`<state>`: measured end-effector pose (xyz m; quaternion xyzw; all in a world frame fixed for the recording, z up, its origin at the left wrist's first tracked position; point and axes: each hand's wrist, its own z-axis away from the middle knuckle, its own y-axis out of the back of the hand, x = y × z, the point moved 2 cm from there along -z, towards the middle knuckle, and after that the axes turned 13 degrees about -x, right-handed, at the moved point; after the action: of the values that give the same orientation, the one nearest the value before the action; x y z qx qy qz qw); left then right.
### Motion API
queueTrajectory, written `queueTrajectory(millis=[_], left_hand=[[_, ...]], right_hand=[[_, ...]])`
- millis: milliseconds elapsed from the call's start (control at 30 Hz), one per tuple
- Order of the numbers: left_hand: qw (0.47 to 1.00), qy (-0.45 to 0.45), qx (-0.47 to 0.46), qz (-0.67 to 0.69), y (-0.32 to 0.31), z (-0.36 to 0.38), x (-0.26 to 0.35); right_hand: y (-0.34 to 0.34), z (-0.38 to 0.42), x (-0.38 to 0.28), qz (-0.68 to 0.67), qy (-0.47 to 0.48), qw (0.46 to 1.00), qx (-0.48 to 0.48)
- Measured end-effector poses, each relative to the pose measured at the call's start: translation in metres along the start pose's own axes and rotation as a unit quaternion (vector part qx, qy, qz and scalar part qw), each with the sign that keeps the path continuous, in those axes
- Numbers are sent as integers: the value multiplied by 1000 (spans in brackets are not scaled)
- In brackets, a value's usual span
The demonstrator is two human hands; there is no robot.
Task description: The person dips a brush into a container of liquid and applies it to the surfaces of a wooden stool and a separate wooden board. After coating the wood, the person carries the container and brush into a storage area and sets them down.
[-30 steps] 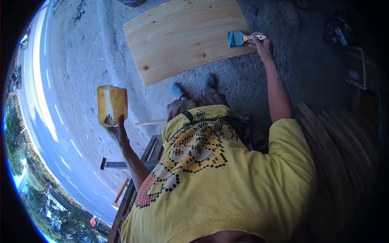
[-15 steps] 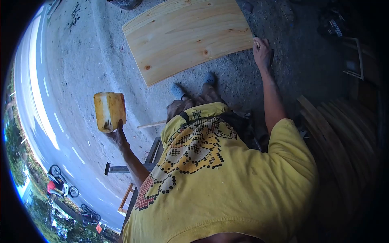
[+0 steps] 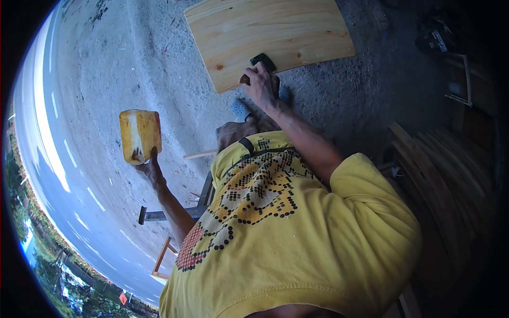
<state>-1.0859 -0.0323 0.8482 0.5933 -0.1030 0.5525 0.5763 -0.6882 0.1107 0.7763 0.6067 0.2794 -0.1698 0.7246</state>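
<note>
A yellowish, stained plastic container (image 3: pixel 144 127) is held out to the side by my left hand (image 3: pixel 151 168), its fingers gripping the lower part. My right hand (image 3: pixel 260 87) is closed around a paintbrush (image 3: pixel 263 61) with a wide dark head and a brown handle end poking out beside the fingers. That brush head overlaps the near edge of a pale wooden board (image 3: pixel 275 34) with knots and wavy grain. My right forearm crosses in front of my body, over my feet in blue clogs.
Left of me are a dark metal beam (image 3: pixel 164 215) and a small wooden frame (image 3: pixel 162 257). Long planks (image 3: pixel 435 175) are stacked at the right, with a pale frame (image 3: pixel 466 82) above them. A road (image 3: pixel 58 153) runs along the far left.
My right hand has swung left from the board's right corner to its near edge, bringing the paintbrush into view. My left hand still holds the container. The motorbike on the road is gone from view.
</note>
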Motion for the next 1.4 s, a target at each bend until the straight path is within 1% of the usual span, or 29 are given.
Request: queueTrajectory(millis=[67, 133, 167, 233, 300, 367, 400, 433, 500, 533, 567, 600, 667, 733, 800, 833, 867, 900, 967, 1033, 1100, 1167, 1267, 1300, 1367, 1400], left_hand=[[1000, -6, 16, -2, 10, -1, -7], [1000, 3, 20, -3, 20, 0, -14], [1000, 12, 23, -4, 22, 2, -18], [999, 9, 33, 8, 27, 6, -24], [999, 7, 42, 19, 27, 8, -31], [998, -9, 33, 55, 27, 8, -37], [998, -9, 33, 53, 26, 10, -34], [998, -1, 38, 43, 22, 12, -30], [999, 7, 42, 31, 16, 14, -22], [999, -7, 30, 25, 12, 13, -17], [999, -22, 19, 21, 7, 12, -12], [999, -23, 20, 19, 1, 12, -8], [999, -21, 24, 5, -8, 13, -1], [999, -24, 29, 4, -20, 16, 9], [999, -32, 31, 5, -32, 18, 18], [998, -46, 13, 32, -37, 16, 23], [996, -60, -5, 59, -44, 17, 28], [996, -65, -10, 59, -51, 19, 34], [994, -61, 2, 94, -64, 27, 46], [993, -78, -11, 82, -77, 38, 66], [995, -67, 5, 67, -86, 41, 72], [995, -64, -4, 81, -98, 51, 89], [992, -65, -15, 104, -107, 58, 94], [991, -69, -18, 115, -110, 60, 96], [990, -70, -30, 119, -113, 64, 100], [989, -72, -38, 125, -114, 65, 104]], right_hand=[[-19, -2, -29, -20, 19, 999, -19], [-35, -2, -54, -46, 60, 996, -48], [-42, -1, -62, -48, 62, 996, -49], [-49, 0, -81, -84, 104, 989, -58], [-51, 0, -87, -95, 121, 987, -49], [-51, 0, -86, -160, 107, 981, -29], [-48, -2, -78, -202, 121, 972, 7], [-51, -4, -65, -203, 120, 972, 8], [-51, -1, -34, -215, 73, 973, 38], [-42, 4, -15, -255, 49, 965, 44], [-43, 7, 12, -358, -7, 934, 8], [-28, 11, 36, -354, -19, 935, -1], [14, 25, 69, -447, -62, 892, 14], [37, 32, 132, -474, -64, 876, 58], [74, 40, 180, -476, -87, 872, 81], [91, 44, 202, -477, -88, 870, 87], [108, 49, 224, -455, -90, 882, 81], [123, 53, 244, -433, -93, 894, 75], [151, 60, 280, -429, -95, 895, 83], [175, 65, 311, -429, -99, 893, 88], [195, 69, 340, -423, -95, 896, 102], [210, 76, 373, -439, -104, 886, 110], [238, 90, 404, -433, -102, 880, 167], [244, 95, 416, -434, -105, 878, 171], [256, 106, 433, -335, -132, 902, 238], [263, 111, 436, -373, -174, 869, 275]])
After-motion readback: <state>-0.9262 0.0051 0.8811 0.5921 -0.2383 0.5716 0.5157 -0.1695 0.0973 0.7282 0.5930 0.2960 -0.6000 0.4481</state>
